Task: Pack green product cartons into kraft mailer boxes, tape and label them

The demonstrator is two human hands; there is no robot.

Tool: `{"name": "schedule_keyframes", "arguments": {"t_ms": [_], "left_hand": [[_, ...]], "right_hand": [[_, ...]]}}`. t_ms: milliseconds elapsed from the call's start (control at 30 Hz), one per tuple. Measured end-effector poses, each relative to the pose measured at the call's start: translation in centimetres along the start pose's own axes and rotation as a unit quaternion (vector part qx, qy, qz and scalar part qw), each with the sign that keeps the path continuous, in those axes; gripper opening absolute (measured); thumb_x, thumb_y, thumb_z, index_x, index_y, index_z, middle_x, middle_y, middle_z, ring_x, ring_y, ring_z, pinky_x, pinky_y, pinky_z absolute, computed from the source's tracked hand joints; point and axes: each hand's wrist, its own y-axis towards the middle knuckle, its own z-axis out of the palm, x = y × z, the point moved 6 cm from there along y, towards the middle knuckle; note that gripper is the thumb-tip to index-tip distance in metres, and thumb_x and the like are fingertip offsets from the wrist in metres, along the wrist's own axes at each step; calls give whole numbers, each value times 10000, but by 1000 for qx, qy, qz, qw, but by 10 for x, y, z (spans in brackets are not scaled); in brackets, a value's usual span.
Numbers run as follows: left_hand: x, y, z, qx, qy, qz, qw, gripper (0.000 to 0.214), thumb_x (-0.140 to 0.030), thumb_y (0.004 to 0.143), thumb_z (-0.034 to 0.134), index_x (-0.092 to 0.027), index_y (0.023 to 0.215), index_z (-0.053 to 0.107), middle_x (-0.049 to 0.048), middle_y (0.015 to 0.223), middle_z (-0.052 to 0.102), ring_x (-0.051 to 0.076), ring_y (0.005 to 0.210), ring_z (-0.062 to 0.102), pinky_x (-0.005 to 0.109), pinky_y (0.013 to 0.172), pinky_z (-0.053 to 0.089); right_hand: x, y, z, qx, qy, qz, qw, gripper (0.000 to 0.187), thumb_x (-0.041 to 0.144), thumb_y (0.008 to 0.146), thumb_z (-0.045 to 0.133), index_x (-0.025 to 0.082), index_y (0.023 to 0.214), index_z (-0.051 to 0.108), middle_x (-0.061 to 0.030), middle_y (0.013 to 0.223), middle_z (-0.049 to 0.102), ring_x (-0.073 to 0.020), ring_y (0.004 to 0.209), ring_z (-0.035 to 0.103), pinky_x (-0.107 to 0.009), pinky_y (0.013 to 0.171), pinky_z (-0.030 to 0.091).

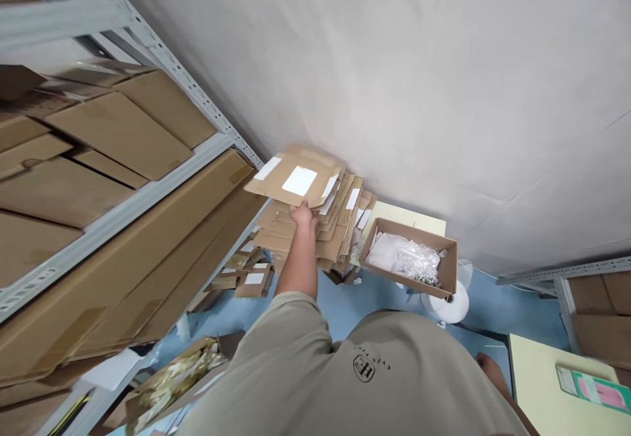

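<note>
My left hand (303,215) is stretched out forward, closed on the near edge of a flattened cardboard box (320,165). White labels show on its top face. This flat piece lies level over a tall, uneven stack of flattened cardboard boxes (340,229) against the wall; I cannot tell whether it rests on them. At the right side of my body, my right hand (487,362) hangs low, partly hidden by my shirt, and its fingers cannot be made out.
Metal shelving (162,160) loaded with cartons fills the left side. Right of the stack, an open carton (411,225) holds clear plastic and white packing. Small boxes (254,281) lie on the blue floor. At lower right, a cream tabletop (547,390) carries a green-and-pink package (599,390).
</note>
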Motion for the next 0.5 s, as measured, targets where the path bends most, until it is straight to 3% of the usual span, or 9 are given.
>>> {"name": "schedule_keyframes", "arguments": {"t_ms": [100,267,400,500], "left_hand": [[-15,-20,-5,53,-65,54,995,468,-395,1071,742,-218,1489,624,163,1367,805,244,1273,787,462,1113,656],[-8,-65,2,160,-63,2,985,465,-468,1017,819,-265,1406,663,120,1393,814,275,1325,776,507,1165,641],[-1,-109,35,280,-51,-30,958,600,-584,920,900,-249,1369,688,132,1391,818,328,1391,748,543,1180,630],[5,-146,70,395,-39,-51,916,642,-589,854,943,-228,1337,723,149,1358,826,370,1412,735,554,1177,629]], "right_hand": [[10,15,-4,21,58,-25,998,517,707,513,561,279,498,272,-88,530,470,-393,670,673,-559,655,508],[59,38,-34,-13,155,-57,986,563,773,574,607,297,543,306,-62,533,460,-354,601,612,-572,665,521],[114,38,-66,-33,294,-98,950,562,814,625,747,307,629,506,-38,601,547,-282,627,593,-494,679,564],[142,27,-93,-47,442,-104,890,705,862,622,852,278,985,697,-61,852,729,-268,770,706,-411,724,620]]}}
